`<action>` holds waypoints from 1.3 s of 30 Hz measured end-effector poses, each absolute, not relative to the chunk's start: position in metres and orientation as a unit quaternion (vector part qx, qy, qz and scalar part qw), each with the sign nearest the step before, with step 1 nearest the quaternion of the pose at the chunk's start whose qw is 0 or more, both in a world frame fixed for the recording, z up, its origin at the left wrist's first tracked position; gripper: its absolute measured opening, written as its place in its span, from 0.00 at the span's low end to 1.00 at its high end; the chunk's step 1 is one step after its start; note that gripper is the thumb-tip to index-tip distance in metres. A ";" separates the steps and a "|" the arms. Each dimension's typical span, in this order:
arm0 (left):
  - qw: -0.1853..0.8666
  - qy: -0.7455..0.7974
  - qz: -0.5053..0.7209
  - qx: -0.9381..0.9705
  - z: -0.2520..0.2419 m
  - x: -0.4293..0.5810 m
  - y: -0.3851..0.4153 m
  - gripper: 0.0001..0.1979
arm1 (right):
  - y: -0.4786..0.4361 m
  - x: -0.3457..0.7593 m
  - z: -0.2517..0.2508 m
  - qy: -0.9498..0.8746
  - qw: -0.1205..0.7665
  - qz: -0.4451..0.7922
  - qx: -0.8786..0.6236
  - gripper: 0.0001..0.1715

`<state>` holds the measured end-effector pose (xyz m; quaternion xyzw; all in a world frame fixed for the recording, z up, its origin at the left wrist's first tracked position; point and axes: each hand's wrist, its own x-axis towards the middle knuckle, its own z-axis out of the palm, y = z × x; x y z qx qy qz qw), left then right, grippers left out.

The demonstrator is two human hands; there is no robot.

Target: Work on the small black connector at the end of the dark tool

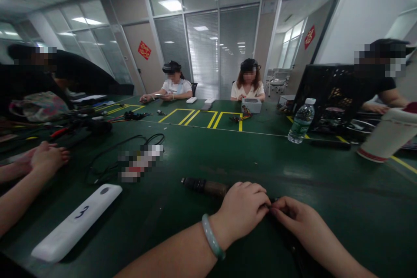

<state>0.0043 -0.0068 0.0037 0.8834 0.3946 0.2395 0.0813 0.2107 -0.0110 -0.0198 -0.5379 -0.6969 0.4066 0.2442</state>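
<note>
A dark tool with a brown barrel and a small metal tip, which looks like an electric screwdriver [213, 188], lies on the green table with its tip to the left. My left hand [245, 204], with a pale green bangle [212, 236] at the wrist, is closed over its rear part and hides much of it. Close against those fingertips, my right hand [295, 213] pinches thumb to fingers at the tool's tail end. What it grips is dark and too small to name. Something dark and cord-like runs down below the right hand.
A white case [76, 223] marked 3 lies at left, near a power strip [141, 165] with a black cable. Another person's hands [48, 156] rest at far left. A water bottle [302, 120] and large cup [387, 134] stand right. Two people sit across the table.
</note>
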 end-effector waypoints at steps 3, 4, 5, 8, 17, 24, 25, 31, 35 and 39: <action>0.079 0.395 0.233 0.885 0.004 0.004 -0.007 0.04 | -0.012 0.211 -0.020 -0.700 0.242 0.401 -0.539 0.13; 0.079 0.395 0.231 0.885 0.005 0.004 -0.007 0.04 | -0.012 0.211 -0.019 -0.699 0.242 0.400 -0.541 0.13; 0.080 0.397 0.230 0.885 0.006 0.005 -0.007 0.04 | -0.012 0.210 -0.018 -0.699 0.242 0.399 -0.542 0.13; 0.084 0.408 0.228 0.880 0.007 0.006 -0.008 0.06 | -0.011 0.208 -0.016 -0.696 0.244 0.398 -0.546 0.14; 0.077 0.409 0.214 0.884 0.010 0.006 -0.009 0.02 | -0.011 0.210 -0.018 -0.697 0.241 0.405 -0.541 0.14; 0.088 0.402 0.228 0.882 0.010 0.005 -0.009 0.03 | -0.011 0.210 -0.018 -0.696 0.243 0.413 -0.535 0.14; 0.090 0.401 0.233 0.881 0.010 0.005 -0.009 0.04 | -0.011 0.210 -0.018 -0.696 0.243 0.413 -0.535 0.14; 0.082 0.403 0.223 0.884 0.008 0.006 -0.009 0.03 | -0.011 0.211 -0.020 -0.696 0.246 0.401 -0.542 0.15; 0.084 0.403 0.225 0.883 0.009 0.006 -0.009 0.05 | -0.011 0.212 -0.021 -0.698 0.246 0.402 -0.539 0.15; 0.092 0.415 0.237 0.873 0.011 0.006 -0.010 0.07 | -0.012 0.211 -0.020 -0.699 0.255 0.399 -0.536 0.13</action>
